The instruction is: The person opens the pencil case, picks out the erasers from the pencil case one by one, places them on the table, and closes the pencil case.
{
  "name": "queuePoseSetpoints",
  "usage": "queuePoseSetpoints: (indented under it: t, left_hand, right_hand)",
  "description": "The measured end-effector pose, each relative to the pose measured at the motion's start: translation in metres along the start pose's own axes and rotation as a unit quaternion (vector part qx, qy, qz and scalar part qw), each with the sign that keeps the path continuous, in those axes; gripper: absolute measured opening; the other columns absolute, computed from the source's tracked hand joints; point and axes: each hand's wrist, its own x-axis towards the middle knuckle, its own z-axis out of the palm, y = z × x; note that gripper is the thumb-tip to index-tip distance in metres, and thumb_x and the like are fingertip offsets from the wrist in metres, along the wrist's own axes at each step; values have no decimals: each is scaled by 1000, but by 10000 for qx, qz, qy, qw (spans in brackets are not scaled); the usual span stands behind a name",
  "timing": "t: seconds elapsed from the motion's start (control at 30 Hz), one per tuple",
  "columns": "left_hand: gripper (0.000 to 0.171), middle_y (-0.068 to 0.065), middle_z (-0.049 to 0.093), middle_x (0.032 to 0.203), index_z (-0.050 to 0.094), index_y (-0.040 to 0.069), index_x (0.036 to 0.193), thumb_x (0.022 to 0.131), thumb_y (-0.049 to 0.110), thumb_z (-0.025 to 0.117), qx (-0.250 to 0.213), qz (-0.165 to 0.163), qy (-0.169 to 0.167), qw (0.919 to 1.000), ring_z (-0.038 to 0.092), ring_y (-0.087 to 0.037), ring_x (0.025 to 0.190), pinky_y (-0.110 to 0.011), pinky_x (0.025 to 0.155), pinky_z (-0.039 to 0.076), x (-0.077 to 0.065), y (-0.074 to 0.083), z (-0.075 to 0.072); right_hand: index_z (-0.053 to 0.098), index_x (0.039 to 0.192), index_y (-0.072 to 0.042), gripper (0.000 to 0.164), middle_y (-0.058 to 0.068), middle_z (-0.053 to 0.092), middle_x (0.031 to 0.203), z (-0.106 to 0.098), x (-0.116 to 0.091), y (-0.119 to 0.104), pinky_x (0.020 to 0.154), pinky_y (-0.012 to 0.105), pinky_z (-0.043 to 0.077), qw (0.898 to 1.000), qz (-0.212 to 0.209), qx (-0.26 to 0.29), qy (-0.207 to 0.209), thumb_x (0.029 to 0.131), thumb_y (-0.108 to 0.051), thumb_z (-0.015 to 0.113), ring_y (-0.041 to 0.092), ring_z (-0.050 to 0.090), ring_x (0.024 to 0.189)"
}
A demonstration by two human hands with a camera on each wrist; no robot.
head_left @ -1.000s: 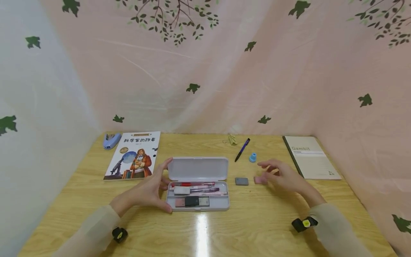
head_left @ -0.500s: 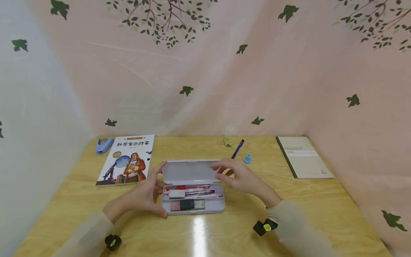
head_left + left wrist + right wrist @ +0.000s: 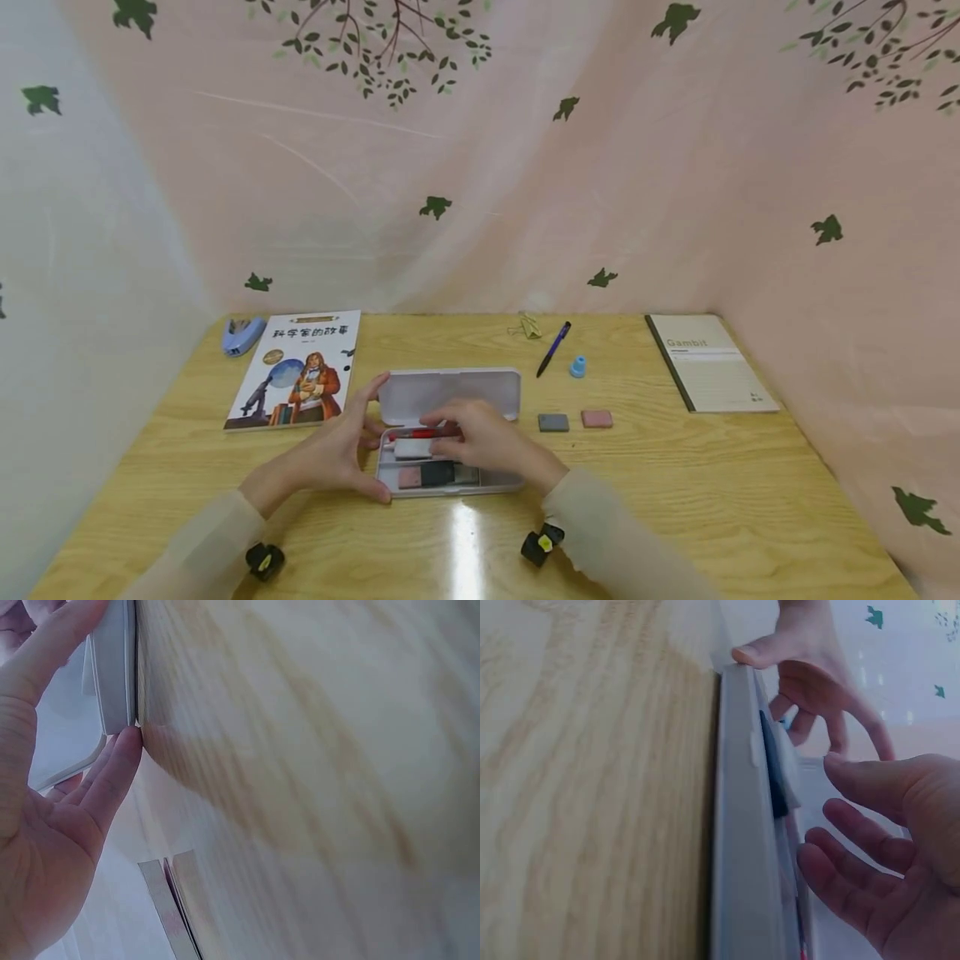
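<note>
A shallow white pencil case [image 3: 397, 400] stands with its lid up, holding a red pen [image 3: 408, 434], a white eraser [image 3: 411, 450] and a row of pink, black and pale blocks [image 3: 437, 474]. My left hand [image 3: 330, 454] grips its left end, thumb at the front corner and fingers at the back; in the left wrist view, fingertips touch the case's edge. Over the right half of the case is my right hand [image 3: 487, 437], fingers near the white eraser. The right wrist view shows the right hand's [image 3: 900, 847] thumb and fingers apart, with nothing between them.
Right of the case lie a grey eraser [image 3: 553, 422] and a pink eraser [image 3: 597, 418]. Behind them are a blue cone-shaped piece [image 3: 577, 367], a pen [image 3: 553, 348] and a binder clip [image 3: 529, 326]. A picture book [image 3: 300, 367], stapler [image 3: 242, 336] and notebook [image 3: 708, 362] lie farther out.
My right hand has moved left, from beside the pink eraser to over the pencil case; both loose erasers stay on the table. My left hand keeps its grip. The head view shifted slightly.
</note>
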Motion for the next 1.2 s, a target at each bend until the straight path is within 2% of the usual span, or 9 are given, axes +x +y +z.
queuePoseSetpoints:
  t: [0.13, 0.3, 0.43, 0.73, 1.2]
  left_hand:
    - [147, -19, 30, 154, -9, 31, 162, 62, 41, 99, 8, 77, -17, 10000, 67, -20, 105, -36, 87, 58, 0, -1, -1]
    - [146, -21, 29, 154, -8, 27, 162, 63, 42, 98, 29, 154, -13, 9999, 67, -21, 105, -37, 86, 58, -1, -3, 0]
    - [147, -20, 29, 154, -7, 24, 163, 62, 42, 98, 28, 163, 16, 9999, 67, -20, 105, -36, 86, 58, 0, -4, 0]
    - [147, -19, 31, 153, -7, 27, 163, 62, 43, 98, 30, 173, 12, 9998, 67, -19, 105, -35, 86, 58, 0, -4, 0]
    - [147, -17, 34, 149, -8, 30, 162, 61, 44, 98, 54, 121, -11, 9999, 67, -19, 104, -34, 86, 58, 0, -3, -1]
  right_hand:
    - [74, 119, -3, 28, 7, 72, 106, 11, 6, -3, 79, 22, 55, 9991, 416, 3, -28, 93, -13, 76, 13, 68, 93]
    - [75, 115, -5, 23, 4, 73, 105, 17, 10, -4, 79, 18, 53, 9977, 660, 105, -88, 93, -12, 75, 6, 66, 91]
    - [76, 115, -6, 24, 2, 73, 105, 18, 10, -5, 79, 16, 52, 9976, 680, -22, -109, 92, -14, 77, 4, 66, 91]
    - [75, 117, -6, 27, 1, 73, 107, 21, 10, -3, 79, 15, 51, 9969, 713, -270, -171, 92, -18, 78, 4, 65, 93]
    - [74, 119, -6, 28, 2, 73, 111, 22, 8, -6, 90, 24, 52, 9969, 654, -437, -91, 94, -16, 76, 8, 65, 102]
